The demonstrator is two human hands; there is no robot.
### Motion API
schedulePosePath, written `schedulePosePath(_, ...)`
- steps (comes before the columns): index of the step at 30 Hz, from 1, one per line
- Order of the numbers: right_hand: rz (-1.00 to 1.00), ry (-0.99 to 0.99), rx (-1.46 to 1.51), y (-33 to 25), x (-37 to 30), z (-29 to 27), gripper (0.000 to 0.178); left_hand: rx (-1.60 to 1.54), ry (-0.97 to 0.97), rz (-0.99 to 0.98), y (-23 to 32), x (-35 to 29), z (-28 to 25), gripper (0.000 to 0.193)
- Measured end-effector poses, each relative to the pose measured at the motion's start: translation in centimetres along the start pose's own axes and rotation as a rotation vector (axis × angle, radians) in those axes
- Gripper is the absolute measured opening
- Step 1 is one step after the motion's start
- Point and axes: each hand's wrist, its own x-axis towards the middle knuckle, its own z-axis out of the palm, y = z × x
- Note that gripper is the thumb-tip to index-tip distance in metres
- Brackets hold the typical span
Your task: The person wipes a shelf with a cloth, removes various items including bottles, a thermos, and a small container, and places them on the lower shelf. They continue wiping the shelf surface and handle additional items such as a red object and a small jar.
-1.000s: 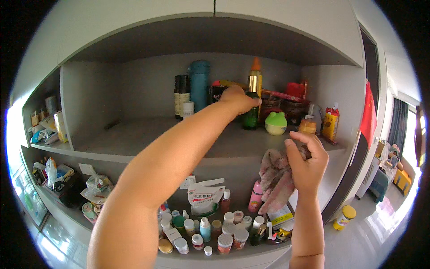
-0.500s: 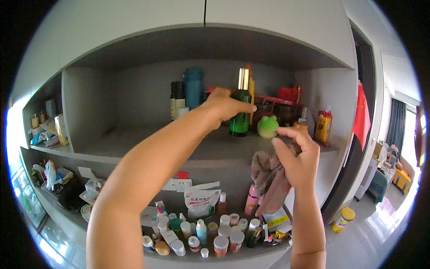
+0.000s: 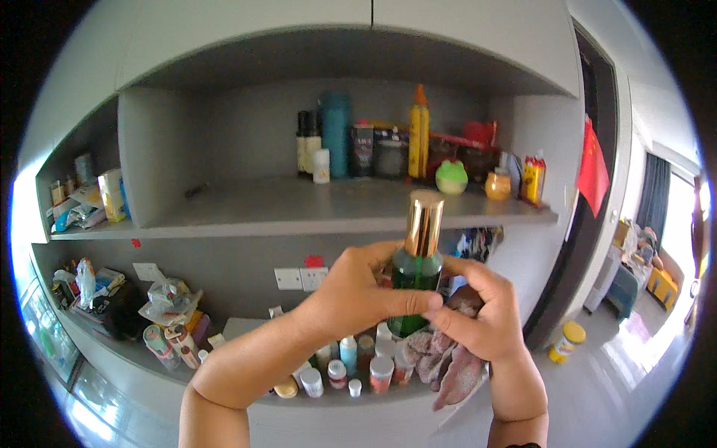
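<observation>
In front of the lower counter I hold up a green glass bottle (image 3: 418, 270) with a shiny gold cap, upright. My left hand (image 3: 366, 295) is wrapped round its body from the left. On the other side my right hand (image 3: 485, 313) grips a greyish-pink cloth (image 3: 441, 358), which hangs below the fingers, and its fingertips are at the bottle's right side. Behind, on the open shelf (image 3: 254, 213), stand a green frog-shaped item (image 3: 451, 178), a small orange jar (image 3: 497, 184), a yellow pointed bottle (image 3: 419, 134) and a white small bottle (image 3: 321, 166).
A tall blue bottle (image 3: 336, 134) and dark boxes stand farther back on the shelf. Several jars and small bottles, such as a white-lidded jar (image 3: 381, 373), crowd the counter below my hands. A red flag (image 3: 591, 168) hangs at the right by a doorway; a yellow tub (image 3: 569, 342) stands on the floor.
My left hand has lifted the green bottle off the shelf and brought it down and nearer. The right hand has lowered with the cloth to meet it. The view has shifted.
</observation>
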Motion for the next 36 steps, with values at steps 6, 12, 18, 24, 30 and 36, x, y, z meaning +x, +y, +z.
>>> schedulePosePath(6, 0.3, -0.119, -0.06, 5.1, -8.7, 3.0, 0.06, 0.093, 0.012, -0.198, -10.6, -3.0, 3.8, 0.055)
schedulePosePath(12, 0.613, -0.084, -0.292, 12.5, -19.1, 7.1, 0.059, 0.24, 0.105, -0.195, -23.8, -5.8, 9.7, 0.065)
schedulePosePath(18, 0.835, 0.134, -0.328, 19.6, -25.8, 10.0, 0.056, 0.411, 0.153, -0.135, -33.3, -11.2, 12.0, 0.079)
schedulePosePath(24, 0.838, 0.143, -0.395, 24.7, -26.2, 12.3, 0.058, 0.429, 0.223, -0.263, -33.6, -12.6, 10.4, 0.063)
schedulePosePath(30, 0.846, 0.16, -0.421, 25.7, -26.2, 13.4, 0.06, 0.424, 0.187, -0.286, -34.4, -11.8, 10.6, 0.059)
schedulePosePath(36, 0.847, 0.171, -0.355, 25.6, -26.4, 13.5, 0.064, 0.489, 0.15, -0.351, -37.7, -11.8, 11.9, 0.06)
